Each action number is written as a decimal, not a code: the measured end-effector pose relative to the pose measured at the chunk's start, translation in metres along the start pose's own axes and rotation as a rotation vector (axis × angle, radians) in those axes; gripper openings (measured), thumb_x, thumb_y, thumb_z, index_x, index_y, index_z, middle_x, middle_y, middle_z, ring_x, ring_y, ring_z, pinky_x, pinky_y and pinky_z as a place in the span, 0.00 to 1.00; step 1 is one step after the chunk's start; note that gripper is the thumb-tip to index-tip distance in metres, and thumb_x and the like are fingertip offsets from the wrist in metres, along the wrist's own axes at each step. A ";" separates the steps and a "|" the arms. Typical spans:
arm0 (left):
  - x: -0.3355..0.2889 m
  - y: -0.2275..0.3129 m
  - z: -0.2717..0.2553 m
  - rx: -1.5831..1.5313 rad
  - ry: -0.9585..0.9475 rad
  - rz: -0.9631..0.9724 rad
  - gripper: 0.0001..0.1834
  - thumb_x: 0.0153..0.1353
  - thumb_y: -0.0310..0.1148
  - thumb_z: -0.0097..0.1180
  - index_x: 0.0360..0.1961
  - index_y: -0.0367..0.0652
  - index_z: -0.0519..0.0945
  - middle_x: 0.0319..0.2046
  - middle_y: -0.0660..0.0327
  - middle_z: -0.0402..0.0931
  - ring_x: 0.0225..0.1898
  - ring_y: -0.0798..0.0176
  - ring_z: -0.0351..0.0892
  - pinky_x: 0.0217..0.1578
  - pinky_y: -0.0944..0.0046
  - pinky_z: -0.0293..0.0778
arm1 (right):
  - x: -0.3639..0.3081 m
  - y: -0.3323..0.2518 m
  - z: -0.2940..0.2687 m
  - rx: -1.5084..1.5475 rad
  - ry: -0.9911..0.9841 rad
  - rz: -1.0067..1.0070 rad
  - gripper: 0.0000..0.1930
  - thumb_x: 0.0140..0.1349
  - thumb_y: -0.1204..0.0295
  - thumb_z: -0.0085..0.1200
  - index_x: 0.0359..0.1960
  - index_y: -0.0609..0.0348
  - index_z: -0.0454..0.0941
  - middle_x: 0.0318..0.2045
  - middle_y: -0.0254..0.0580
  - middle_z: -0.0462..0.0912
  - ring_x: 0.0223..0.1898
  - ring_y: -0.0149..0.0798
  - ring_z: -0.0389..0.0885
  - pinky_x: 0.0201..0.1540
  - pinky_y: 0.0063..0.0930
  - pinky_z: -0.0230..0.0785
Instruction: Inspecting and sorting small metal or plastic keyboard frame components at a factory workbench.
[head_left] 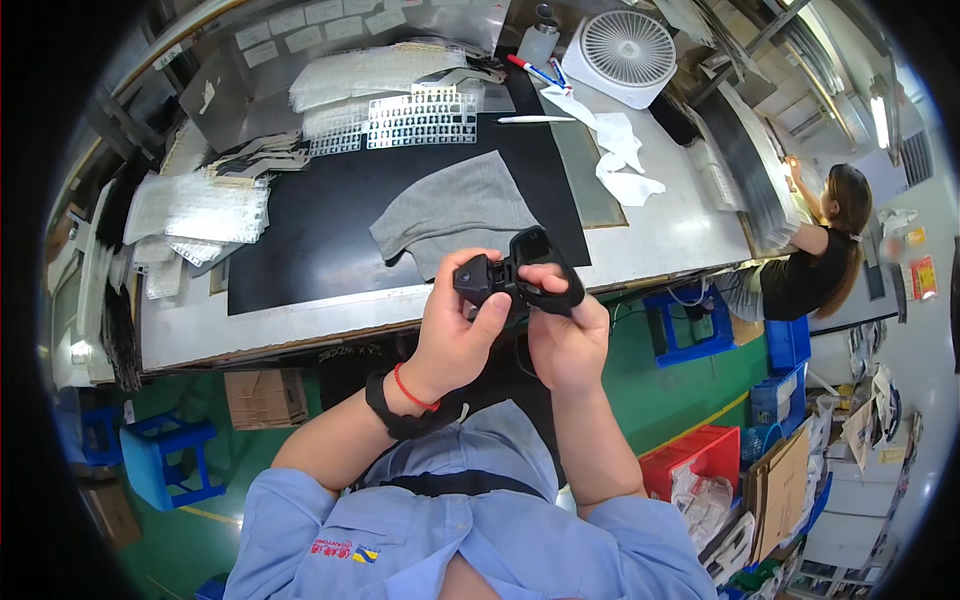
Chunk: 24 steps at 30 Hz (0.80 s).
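Both hands are raised in front of my chest, over the near edge of the workbench, around a small black strapped device (538, 250). Its exact kind is unclear. My left hand (455, 325) closes on the blocky black part at its left side, thumb and fingers pressed against it. My right hand (570, 340) grips the rounded, shiny part, with a black loop lying over its fingers. A black band (385, 408) and a red cord bracelet (408, 388) circle my left wrist. Just beyond my hands, a folded grey cloth (455, 205) lies on the black mat (330, 255).
Perforated keyboard-shaped sheets (422, 120) and translucent stacks (200, 210) cover the far and left bench. A white fan (627, 55), pens (535, 119) and crumpled white paper (620, 150) sit at the back right. A co-worker (820, 240) works at right. Blue stools (170, 460) stand below.
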<state>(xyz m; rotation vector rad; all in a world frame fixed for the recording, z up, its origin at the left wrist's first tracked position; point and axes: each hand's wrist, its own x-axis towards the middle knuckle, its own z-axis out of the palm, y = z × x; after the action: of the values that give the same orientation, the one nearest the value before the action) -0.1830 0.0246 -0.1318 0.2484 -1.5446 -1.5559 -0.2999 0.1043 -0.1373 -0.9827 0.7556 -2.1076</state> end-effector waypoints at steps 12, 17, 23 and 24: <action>-0.015 0.005 0.007 0.027 -0.207 -0.088 0.22 0.58 0.30 0.57 0.51 0.40 0.63 0.41 0.60 0.64 0.39 0.70 0.63 0.43 0.67 0.64 | 0.060 -0.025 -0.006 -1.116 -0.359 -0.309 0.54 0.61 0.57 0.56 0.70 0.48 0.19 0.71 0.59 0.43 0.70 0.59 0.49 0.68 0.46 0.46; -0.009 -0.006 0.003 -0.389 -0.203 -0.504 0.17 0.62 0.30 0.54 0.50 0.40 0.65 0.36 0.69 0.65 0.33 0.77 0.62 0.34 0.74 0.65 | 0.064 -0.025 0.026 -0.443 -0.177 -0.082 0.59 0.57 0.49 0.58 0.69 0.46 0.17 0.71 0.56 0.43 0.70 0.55 0.50 0.68 0.47 0.47; -0.024 -0.009 0.015 -0.041 -0.439 -0.461 0.20 0.61 0.36 0.58 0.49 0.38 0.67 0.31 0.67 0.66 0.29 0.76 0.64 0.31 0.73 0.67 | 0.095 -0.017 0.013 -0.345 0.117 -0.143 0.35 0.65 0.64 0.53 0.67 0.64 0.48 0.57 0.52 0.68 0.55 0.44 0.70 0.55 0.33 0.65; -0.024 -0.010 0.013 0.020 -0.456 -0.468 0.21 0.61 0.37 0.59 0.50 0.38 0.67 0.31 0.66 0.68 0.29 0.76 0.66 0.31 0.73 0.67 | 0.096 -0.012 0.012 -0.971 0.121 -0.377 0.34 0.63 0.67 0.55 0.66 0.66 0.52 0.54 0.50 0.70 0.52 0.43 0.72 0.52 0.34 0.67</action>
<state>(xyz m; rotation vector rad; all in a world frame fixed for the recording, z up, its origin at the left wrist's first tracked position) -0.1826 0.0479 -0.1487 0.2955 -1.9512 -2.0678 -0.3404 0.0346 -0.0821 -1.5839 1.8689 -2.0988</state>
